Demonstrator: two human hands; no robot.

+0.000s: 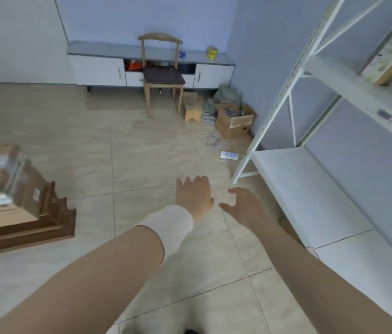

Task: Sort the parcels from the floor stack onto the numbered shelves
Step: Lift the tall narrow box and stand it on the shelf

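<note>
Head view: the left hand [193,196] and right hand [245,204] hover side by side above the floor, fingers spread, holding nothing. The parcels [9,203] sit stacked at the left; the shelves [310,179] stand on the right.

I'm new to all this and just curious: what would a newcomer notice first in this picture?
The left hand and right hand are stretched out in the middle, both open and empty above the tiled floor. At the left edge sits a stack of parcels, and on the right stands a white rack with one parcel on an upper shelf. A wooden chair stands by the far wall.
</note>
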